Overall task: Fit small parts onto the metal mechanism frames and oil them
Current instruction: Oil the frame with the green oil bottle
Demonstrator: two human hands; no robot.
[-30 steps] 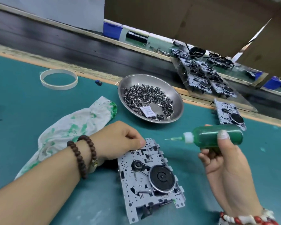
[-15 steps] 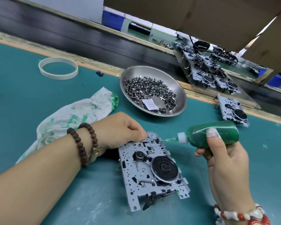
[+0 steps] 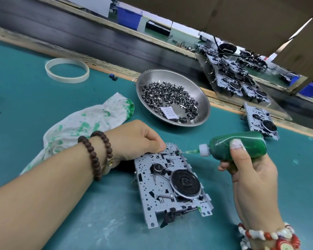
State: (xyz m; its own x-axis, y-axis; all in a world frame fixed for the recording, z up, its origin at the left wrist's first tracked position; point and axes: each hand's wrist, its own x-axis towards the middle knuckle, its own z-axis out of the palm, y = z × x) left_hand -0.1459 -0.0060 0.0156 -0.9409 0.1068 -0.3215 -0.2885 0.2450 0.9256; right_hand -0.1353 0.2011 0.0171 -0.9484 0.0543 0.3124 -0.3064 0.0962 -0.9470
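Note:
A grey metal mechanism frame (image 3: pixel 152 193) with a black flywheel lies on the teal mat in front of me. My left hand (image 3: pixel 134 139) rests curled at the frame's far left corner, fingertips pressing on its edge. A green oil bottle (image 3: pixel 242 144) with a white cap lies sideways in my right hand (image 3: pixel 249 170), thumb on top. Its needle tip touches the frame's far edge, just right of my left fingertips. A steel bowl (image 3: pixel 202 94) of small dark metal parts with a white paper packet stands behind the frame.
A white rag (image 3: pixel 76 130) stained green lies under my left wrist. A white ring (image 3: pixel 67 70) sits far left. Another frame (image 3: pixel 262 121) lies at the right near the mat's edge. Several more frames (image 3: pixel 231 78) are stacked on a clear sheet over the dark conveyor behind.
My right hand has brought the green bottle leftward and down until its needle reaches the frame's far edge. My left hand has stayed on the frame's corner.

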